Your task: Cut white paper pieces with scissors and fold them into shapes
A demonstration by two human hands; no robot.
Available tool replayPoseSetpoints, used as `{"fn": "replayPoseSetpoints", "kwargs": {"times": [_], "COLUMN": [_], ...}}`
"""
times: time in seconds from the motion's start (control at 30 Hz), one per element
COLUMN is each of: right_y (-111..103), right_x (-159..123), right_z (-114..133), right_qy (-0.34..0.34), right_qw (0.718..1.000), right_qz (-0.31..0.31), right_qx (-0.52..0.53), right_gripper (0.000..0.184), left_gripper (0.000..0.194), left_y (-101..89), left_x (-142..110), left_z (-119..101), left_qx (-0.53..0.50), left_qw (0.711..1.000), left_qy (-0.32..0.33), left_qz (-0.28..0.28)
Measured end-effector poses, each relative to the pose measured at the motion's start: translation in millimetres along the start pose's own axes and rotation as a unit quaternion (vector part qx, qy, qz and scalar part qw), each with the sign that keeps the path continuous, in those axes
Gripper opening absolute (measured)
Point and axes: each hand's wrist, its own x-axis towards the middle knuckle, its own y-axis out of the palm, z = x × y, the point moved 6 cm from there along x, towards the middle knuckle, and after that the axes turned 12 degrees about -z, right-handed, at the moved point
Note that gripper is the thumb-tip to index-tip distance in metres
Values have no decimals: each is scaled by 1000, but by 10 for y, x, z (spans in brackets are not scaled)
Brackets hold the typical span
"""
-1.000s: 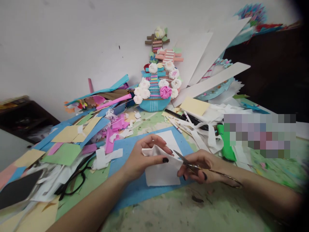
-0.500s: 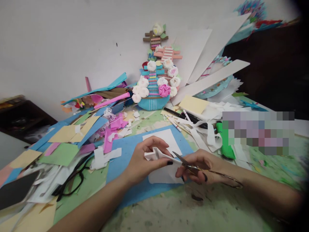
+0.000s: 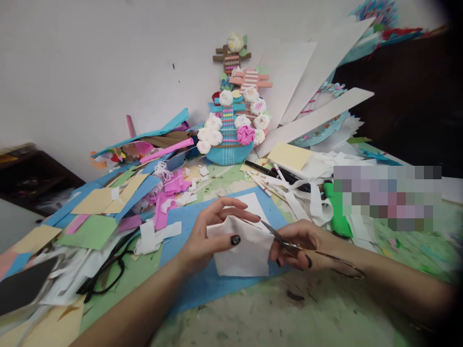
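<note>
Above a blue sheet (image 3: 188,284), my left hand (image 3: 213,231) grips a piece of white paper (image 3: 242,253), its thumb in front and its fingers behind the top edge. The paper hangs down toward me. In my right hand (image 3: 304,246) is a pair of scissors (image 3: 287,245), blades pointing up and left, handles trailing back along my wrist. The blade tips are close to the paper's upper right corner; whether they touch it I cannot tell. Another white sheet (image 3: 253,202) lies on the blue one, partly hidden behind my left hand.
Paper instrument models with crepe flowers (image 3: 229,120) lean at the wall. Left are coloured paper scraps (image 3: 88,229), black glasses (image 3: 108,274) and a phone (image 3: 27,284). Pens (image 3: 258,167), white strips (image 3: 296,202) and a green object (image 3: 336,212) lie to the right.
The white paper, folded up in my left hand earlier, now hangs opened out and faces me. My left fingers have risen slightly. The scissors stay nearly where they were.
</note>
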Motion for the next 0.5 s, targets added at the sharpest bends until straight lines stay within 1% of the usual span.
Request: {"fn": "replayPoseSetpoints", "kwargs": {"times": [0.07, 0.1, 0.27, 0.37, 0.5], "right_y": [-12, -18, -33, -32, -44], "right_x": [-2, -3, -3, 0, -2], "right_z": [20, 31, 43, 38, 55], "right_qy": [-7, -11, -16, -15, -13], "right_qw": [1000, 1000, 999, 999, 998], "right_qz": [-2, -5, -18, -19, -21], "right_qx": [-7, -11, -30, -39, -49], "right_gripper": [51, 51, 55, 57, 57], "left_gripper": [46, 44, 26, 17, 12], "left_y": [-40, -68, -209, -233, -225], "left_x": [30, 46, 97, 101, 114], "left_z": [18, 23, 74, 94, 73], "left_qx": [-36, -36, 44, 80, 84], "left_qw": [999, 998, 994, 989, 988], "left_qy": [-39, -51, -87, -94, -81], "left_qz": [10, 6, -51, -81, -98]}}
